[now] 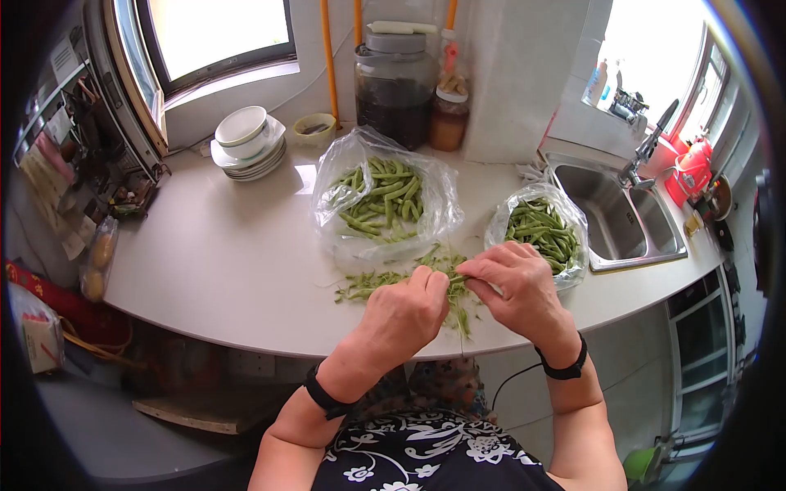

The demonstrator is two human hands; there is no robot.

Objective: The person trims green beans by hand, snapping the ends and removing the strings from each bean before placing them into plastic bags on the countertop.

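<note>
Between my two hands a green bean pod is pinched above the counter. My left hand is closed on one end, and my right hand grips the other end with thumb and fingers. Below them lies a loose pile of green trimmings. Behind, an open clear plastic bag holds many green pods. A second clear bag, just beyond my right hand, holds more pods.
A plate stack with a bowl stands at the back left, near a small yellow bowl. Large jars line the wall. At the right is a steel sink with a faucet. The counter's front edge curves before me.
</note>
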